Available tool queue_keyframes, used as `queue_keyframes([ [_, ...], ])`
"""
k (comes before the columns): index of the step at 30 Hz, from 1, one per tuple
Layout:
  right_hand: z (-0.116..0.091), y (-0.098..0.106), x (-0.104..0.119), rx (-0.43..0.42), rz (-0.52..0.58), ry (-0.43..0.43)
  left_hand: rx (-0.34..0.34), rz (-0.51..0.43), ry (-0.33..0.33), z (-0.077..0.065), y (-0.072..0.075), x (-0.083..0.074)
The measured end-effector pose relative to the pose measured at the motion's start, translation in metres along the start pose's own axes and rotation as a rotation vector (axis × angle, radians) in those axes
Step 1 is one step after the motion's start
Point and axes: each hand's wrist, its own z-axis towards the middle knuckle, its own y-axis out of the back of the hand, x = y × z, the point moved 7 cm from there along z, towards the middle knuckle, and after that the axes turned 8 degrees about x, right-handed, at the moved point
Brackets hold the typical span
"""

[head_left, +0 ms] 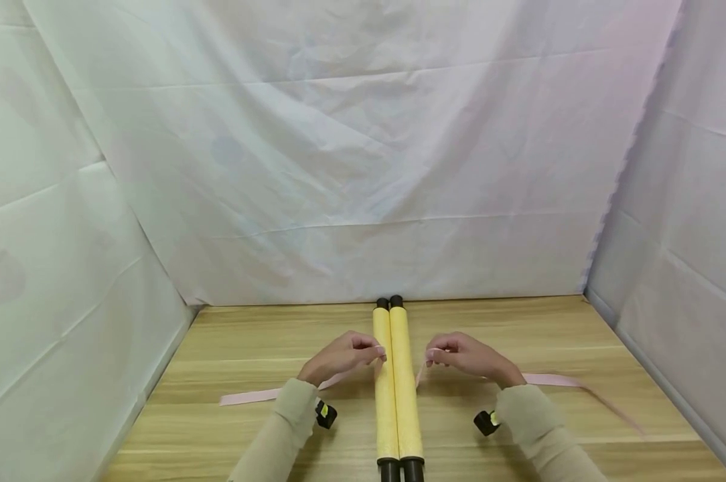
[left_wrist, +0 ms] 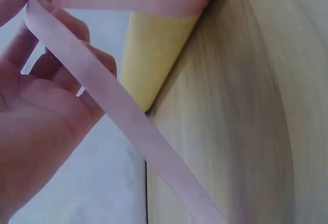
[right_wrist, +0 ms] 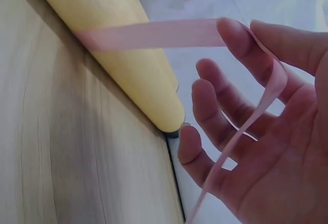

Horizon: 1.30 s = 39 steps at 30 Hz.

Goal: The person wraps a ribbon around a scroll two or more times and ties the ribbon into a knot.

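Two yellow rods point(head_left: 406, 402) with black ends lie side by side, pointing away from me. A pink ribbon point(left_wrist: 118, 101) comes up from beneath them on both sides. My left hand point(head_left: 346, 353) pinches the ribbon between thumb and index finger, just left of the rods and above the table. To their right, my right hand point(head_left: 468, 353) pinches the ribbon the same way, its other fingers loosely bent in the right wrist view. From each pinch a loose tail hangs down; the left tail point(head_left: 251, 397) and right tail point(head_left: 552, 379) reach outward on the tabletop.
The wood-grain table point(head_left: 248, 442) carries everything. White cloth point(head_left: 363, 167) hangs behind it and on both sides. A small black device point(head_left: 325, 414) sits at my left wrist and another black device point(head_left: 486, 422) at my right wrist.
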Motion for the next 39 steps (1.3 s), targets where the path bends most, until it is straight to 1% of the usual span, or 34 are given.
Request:
queue_keyframes([
  [1,0.001,0.0,0.002,-0.01,-0.012,0.005,-0.008,0.017,0.0,0.001,0.0,-0.001],
  [4,0.004,-0.001,0.008,-0.036,-0.032,0.016,-0.016,0.027,-0.008,0.005,-0.001,-0.005],
  [6,0.007,-0.002,0.012,-0.045,-0.034,0.025,-0.003,-0.016,-0.022,0.007,-0.003,-0.008],
  [9,0.01,-0.005,0.016,-0.051,-0.022,0.034,-0.004,-0.045,-0.036,0.009,-0.004,-0.012],
  [11,0.013,-0.007,0.016,-0.054,-0.014,0.03,-0.011,-0.044,-0.04,0.009,-0.004,-0.015],
  [13,0.016,-0.01,0.018,-0.056,-0.009,0.034,-0.029,0.002,-0.032,0.01,-0.003,-0.018],
  [15,0.019,-0.012,0.022,-0.052,-0.002,0.041,-0.026,-0.002,-0.024,0.011,-0.004,-0.019],
  [19,0.021,-0.017,0.04,-0.032,0.007,0.067,-0.024,-0.08,-0.006,0.014,-0.006,-0.019],
  [20,0.021,-0.018,0.044,-0.028,0.01,0.07,-0.022,-0.111,-0.009,0.015,-0.007,-0.019],
  [22,0.022,-0.019,0.051,-0.024,0.018,0.072,-0.016,-0.206,-0.006,0.017,-0.008,-0.017],
  [25,0.023,-0.021,0.055,-0.027,0.034,0.069,0.013,-0.338,-0.006,0.019,-0.012,-0.015],
  [26,0.023,-0.022,0.055,-0.027,0.041,0.069,0.02,-0.366,-0.005,0.02,-0.014,-0.014],
  [27,0.023,-0.022,0.054,-0.027,0.049,0.064,0.028,-0.374,-0.009,0.02,-0.015,-0.014],
  [30,0.025,-0.025,0.05,-0.025,0.053,0.06,0.036,-0.295,-0.033,0.02,-0.016,-0.012],
  [34,0.025,-0.026,0.048,-0.015,0.055,0.06,0.03,-0.127,-0.058,0.019,-0.017,-0.014],
  [35,0.025,-0.026,0.049,-0.011,0.062,0.061,0.029,-0.1,-0.062,0.018,-0.017,-0.014],
  [37,0.026,-0.027,0.043,-0.01,0.064,0.068,0.025,-0.045,-0.067,0.017,-0.018,-0.016],
  [39,0.026,-0.027,0.037,-0.015,0.061,0.065,0.027,-0.01,-0.079,0.016,-0.019,-0.017],
])
